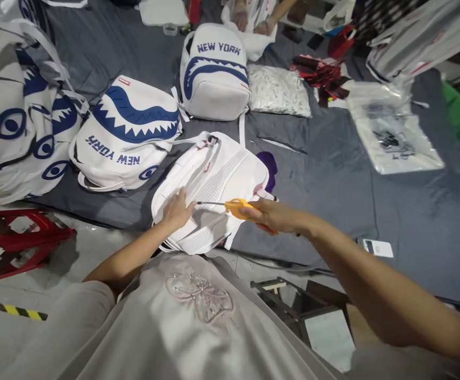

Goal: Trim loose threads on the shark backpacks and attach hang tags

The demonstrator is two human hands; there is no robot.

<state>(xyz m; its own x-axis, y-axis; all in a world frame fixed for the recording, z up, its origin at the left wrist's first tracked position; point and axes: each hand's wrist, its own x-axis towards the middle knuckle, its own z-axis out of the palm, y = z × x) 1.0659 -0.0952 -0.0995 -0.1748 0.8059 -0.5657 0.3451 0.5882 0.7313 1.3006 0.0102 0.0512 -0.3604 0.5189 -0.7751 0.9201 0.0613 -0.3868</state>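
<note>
A white backpack [237,163] lies in front of me with its padded back panel and straps facing up. My left hand [178,211] is on its near left part, fingers bent and closed on the fabric. In my right hand [273,214], above the backpack's right side, is an orange-handled tool [237,207] with a thin metal shaft. It looks like scissors, but I cannot make out the blades. Its tip points left and ends close to my left fingers. Whether it touches the fabric is unclear.
Other white-and-blue backpacks [129,124] lie left and beyond, with more piled at far left. A bag of small packets [279,92], red strips [320,76] and a clear plastic bag [396,126] lie on the grey-covered table [332,190]. Another person's hands [263,26] work opposite.
</note>
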